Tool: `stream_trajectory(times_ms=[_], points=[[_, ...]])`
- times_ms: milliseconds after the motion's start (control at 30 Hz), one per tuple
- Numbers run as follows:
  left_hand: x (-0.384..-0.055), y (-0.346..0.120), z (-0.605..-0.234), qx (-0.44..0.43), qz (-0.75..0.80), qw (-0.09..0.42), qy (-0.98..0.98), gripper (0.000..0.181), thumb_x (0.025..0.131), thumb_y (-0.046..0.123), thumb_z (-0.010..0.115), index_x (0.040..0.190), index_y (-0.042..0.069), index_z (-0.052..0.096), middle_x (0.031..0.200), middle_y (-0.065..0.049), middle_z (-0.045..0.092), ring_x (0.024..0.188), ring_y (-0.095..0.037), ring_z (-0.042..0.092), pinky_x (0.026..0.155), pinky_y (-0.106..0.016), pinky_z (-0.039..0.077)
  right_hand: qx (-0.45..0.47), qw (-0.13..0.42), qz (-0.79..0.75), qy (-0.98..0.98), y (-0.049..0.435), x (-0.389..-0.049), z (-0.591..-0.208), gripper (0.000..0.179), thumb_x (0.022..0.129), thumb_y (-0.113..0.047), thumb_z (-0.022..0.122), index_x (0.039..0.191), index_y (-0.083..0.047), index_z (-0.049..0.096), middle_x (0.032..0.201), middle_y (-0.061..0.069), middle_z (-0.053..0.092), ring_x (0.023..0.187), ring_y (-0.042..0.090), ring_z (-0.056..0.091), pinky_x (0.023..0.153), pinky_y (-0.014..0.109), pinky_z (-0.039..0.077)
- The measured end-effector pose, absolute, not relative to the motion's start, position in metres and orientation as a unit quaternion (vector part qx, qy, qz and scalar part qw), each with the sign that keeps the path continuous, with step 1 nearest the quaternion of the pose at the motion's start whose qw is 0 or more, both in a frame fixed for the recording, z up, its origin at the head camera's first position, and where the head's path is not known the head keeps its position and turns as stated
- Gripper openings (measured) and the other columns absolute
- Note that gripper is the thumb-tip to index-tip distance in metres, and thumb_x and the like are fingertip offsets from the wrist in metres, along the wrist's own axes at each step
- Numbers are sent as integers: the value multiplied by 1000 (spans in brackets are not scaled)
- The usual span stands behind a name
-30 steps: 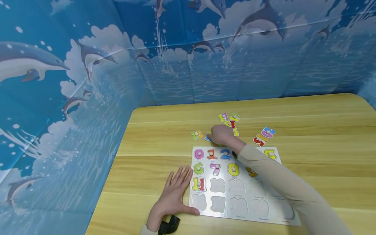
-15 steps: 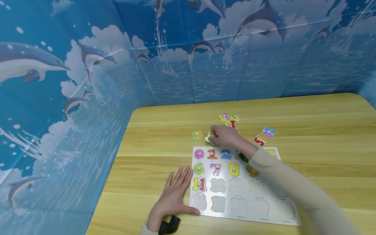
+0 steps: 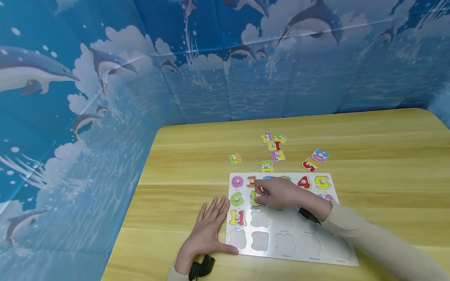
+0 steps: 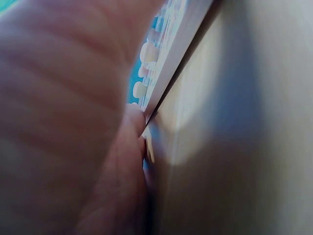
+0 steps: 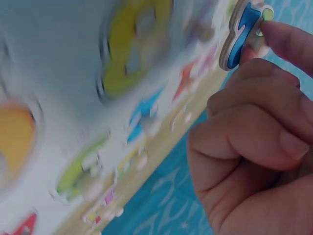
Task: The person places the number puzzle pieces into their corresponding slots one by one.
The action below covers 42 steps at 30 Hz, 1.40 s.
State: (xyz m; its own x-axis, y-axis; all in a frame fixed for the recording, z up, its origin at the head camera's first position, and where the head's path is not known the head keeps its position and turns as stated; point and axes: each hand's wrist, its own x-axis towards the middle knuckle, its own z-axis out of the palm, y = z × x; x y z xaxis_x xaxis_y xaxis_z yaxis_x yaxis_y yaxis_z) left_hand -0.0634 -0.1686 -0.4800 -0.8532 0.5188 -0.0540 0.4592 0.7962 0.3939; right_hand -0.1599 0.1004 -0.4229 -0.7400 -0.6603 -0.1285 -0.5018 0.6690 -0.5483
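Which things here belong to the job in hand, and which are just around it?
Part of the job, it seems:
- number board, left hand at its edge
- blue-and-green number piece pinched by the right hand
- loose number pieces beyond the board

Just around:
- wooden table
- dolphin backdrop

The board [image 3: 272, 240] is lying on the table [image 3: 175, 168], the left hand [image 3: 205, 236] resting at its left edge, the right hand [image 3: 281, 192] holding a piece [image 3: 253, 198] over it. Loose pieces [image 3: 274, 146] are lying behind it, a cloth [image 3: 246, 93] hanging beyond.

Board pieces [image 3: 237, 218] read 0, 4, 5, 6, 11.
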Motion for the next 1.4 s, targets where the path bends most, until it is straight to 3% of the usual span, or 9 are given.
stream_trajectory(times_ms=[467,1400], points=[[-64,-170,-481,263,190,73,943,128,59,78,68,154,13,9,159,-4,2,143,-26,-4,112,-50,-5,-341,196,-226,891,99,-125,-438,27,84,-27,68,70,-24,45,57,-11,41,55,8,41,51,25,28],[-63,-169,-483,257,191,80,944,128,59,76,69,154,15,9,159,-1,1,143,-23,-6,112,-46,-8,-349,181,-246,886,91,-119,-442,28,85,-26,68,71,-22,44,57,-11,39,52,6,38,50,25,26]])
